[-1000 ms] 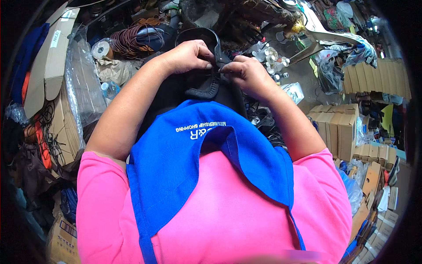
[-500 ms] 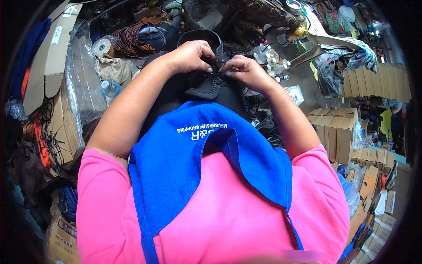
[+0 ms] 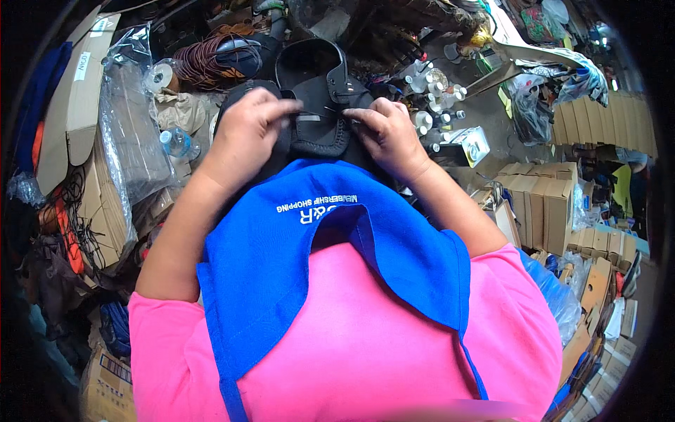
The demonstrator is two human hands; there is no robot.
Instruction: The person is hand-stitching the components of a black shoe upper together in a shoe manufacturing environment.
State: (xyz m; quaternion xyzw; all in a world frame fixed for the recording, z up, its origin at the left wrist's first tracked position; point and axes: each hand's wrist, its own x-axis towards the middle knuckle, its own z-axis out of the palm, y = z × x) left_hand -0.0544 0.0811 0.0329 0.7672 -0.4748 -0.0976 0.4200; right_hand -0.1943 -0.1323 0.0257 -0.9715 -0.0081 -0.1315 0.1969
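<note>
A black shoe upper [image 3: 320,137] rests on my lap just beyond the blue apron [image 3: 274,211]. Stitching runs along its near right edge, and its rounded collar stands up at the far end. My right hand [image 3: 390,133] pinches thumb and finger together at the upper's right side, by a thin strand of thread too fine to follow. On the left, my left hand [image 3: 249,130] is raised beside the upper with its fingers curled in and slightly blurred; what it holds, if anything, is too small to make out. A short pale strip shows on the upper between the hands.
White-capped bottles [image 3: 429,88] crowd the floor beyond my right hand. Coiled brown cord [image 3: 211,60] and a thread spool [image 3: 162,76] lie at the far left, near a plastic bottle [image 3: 176,143]. Cardboard boxes [image 3: 538,204] stand on the right, and cardboard sheets [image 3: 77,91] lean at left.
My hands were close together over the upper; now they are apart, the left drawn back to the left and nearer me. More of the upper and its collar shows between them.
</note>
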